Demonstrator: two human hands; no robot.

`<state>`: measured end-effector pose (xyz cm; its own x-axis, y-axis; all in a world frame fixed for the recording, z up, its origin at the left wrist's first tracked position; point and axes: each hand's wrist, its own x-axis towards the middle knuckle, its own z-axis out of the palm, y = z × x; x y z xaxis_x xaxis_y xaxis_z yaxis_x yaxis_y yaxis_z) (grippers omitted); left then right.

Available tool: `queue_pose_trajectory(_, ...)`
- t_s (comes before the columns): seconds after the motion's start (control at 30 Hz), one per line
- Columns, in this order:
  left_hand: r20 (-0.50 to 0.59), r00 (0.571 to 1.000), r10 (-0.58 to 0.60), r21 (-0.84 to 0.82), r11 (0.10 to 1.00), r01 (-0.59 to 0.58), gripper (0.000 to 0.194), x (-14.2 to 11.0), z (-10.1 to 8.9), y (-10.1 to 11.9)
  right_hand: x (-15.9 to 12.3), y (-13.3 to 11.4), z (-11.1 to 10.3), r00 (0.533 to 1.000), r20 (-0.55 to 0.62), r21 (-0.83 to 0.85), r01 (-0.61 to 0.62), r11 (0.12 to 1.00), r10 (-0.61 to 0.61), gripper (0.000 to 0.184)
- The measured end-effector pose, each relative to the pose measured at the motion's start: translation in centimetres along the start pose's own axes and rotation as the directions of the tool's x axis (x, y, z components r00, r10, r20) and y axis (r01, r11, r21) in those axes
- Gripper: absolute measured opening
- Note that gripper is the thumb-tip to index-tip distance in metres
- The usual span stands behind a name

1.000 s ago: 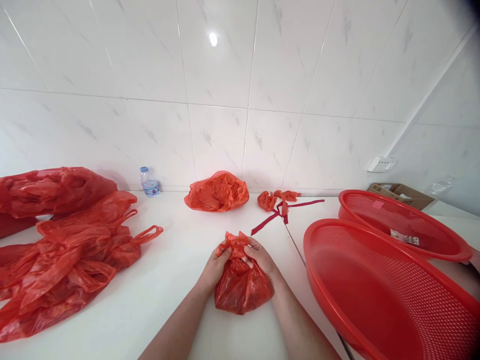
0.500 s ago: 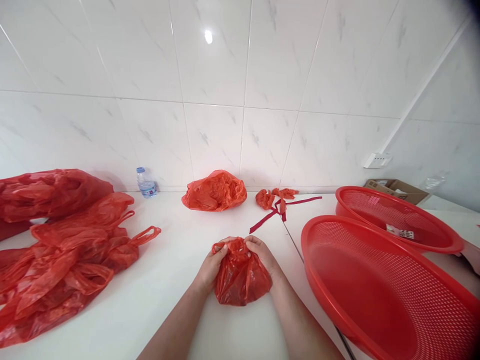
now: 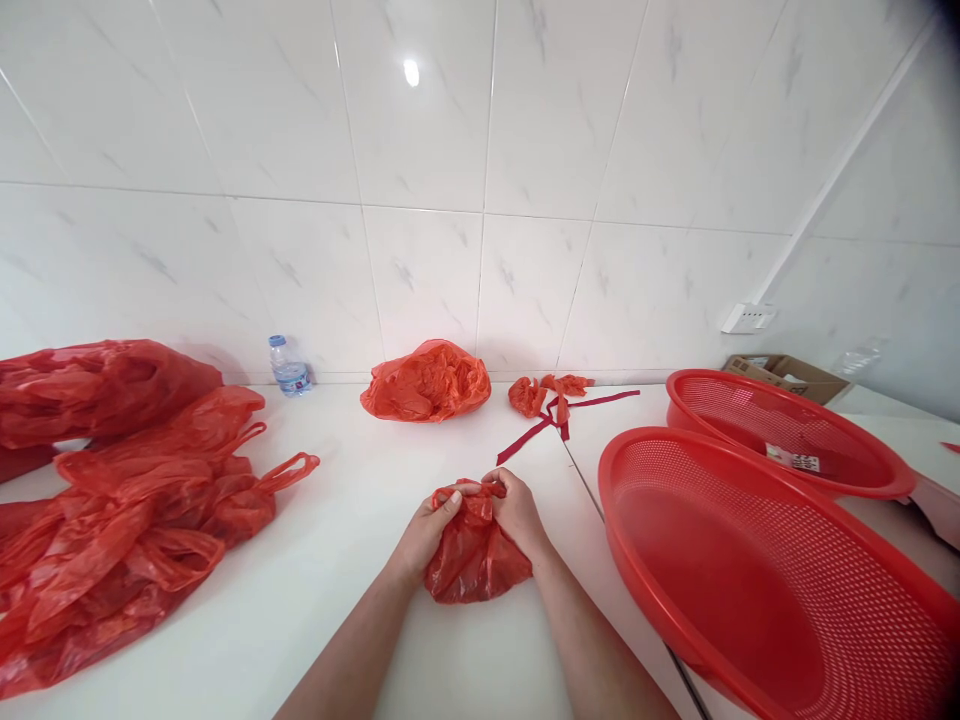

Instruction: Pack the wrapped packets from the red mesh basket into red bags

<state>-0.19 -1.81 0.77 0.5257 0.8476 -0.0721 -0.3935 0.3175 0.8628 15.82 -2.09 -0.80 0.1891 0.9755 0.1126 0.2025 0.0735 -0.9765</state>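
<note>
Between my hands is a small red plastic bag [image 3: 477, 560], its top gathered and its lower part hanging full toward me. My left hand [image 3: 429, 530] grips the gathered top on the left, thumb laid over the plastic. On the right side of the top, my right hand [image 3: 517, 510] pinches the plastic with thumb and fingers. What the bag holds inside cannot be made out. Beyond my hands, a strip of dark red ribbon [image 3: 525, 440] lies on the white table [image 3: 360, 480].
Heaped red plastic bags [image 3: 135, 540] cover the left side. A water bottle [image 3: 289, 368], an orange-red bag bundle [image 3: 427, 382] and crumpled scraps [image 3: 527, 397] lie along the tiled wall. Two red baskets [image 3: 720, 560] stand at right, near a cardboard box [image 3: 814, 378].
My right hand has shifted inward along the bag's top, its fingers now closer to my left hand. The gathered top looks narrower.
</note>
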Motion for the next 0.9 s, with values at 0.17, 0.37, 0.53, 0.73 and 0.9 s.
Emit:
queue_pose_trajectory(0.17,0.068,0.997,0.040,0.095,0.994,-0.046,0.031,0.0,0.0,0.0,0.0,0.0,0.0,0.999,0.035,0.039,0.030,0.999,-0.031,0.014)
queue_pose_trajectory(0.37,0.048,0.996,0.070,0.214,0.974,-0.079,0.027,0.2,-0.3,0.0,0.4,-0.4,-0.4,0.977,0.198,0.396,-0.152,0.906,0.077,0.021)
queue_pose_trajectory(0.53,0.046,0.993,0.113,0.236,0.964,-0.121,0.025,0.4,-0.5,-0.2,-0.1,-0.8,-0.8,0.953,0.267,0.654,-0.288,0.699,0.143,0.026)
queue_pose_trajectory(0.73,0.033,0.993,0.113,0.257,0.959,-0.118,0.026,0.2,-0.2,-0.1,0.3,-0.3,-1.5,0.973,0.198,0.721,-0.228,0.654,0.121,0.023)
queue_pose_trajectory(0.9,-0.021,0.985,0.173,0.219,0.962,-0.164,0.030,0.1,0.0,0.2,1.5,0.4,-2.6,0.994,-0.019,0.613,-0.076,0.787,0.110,0.025)
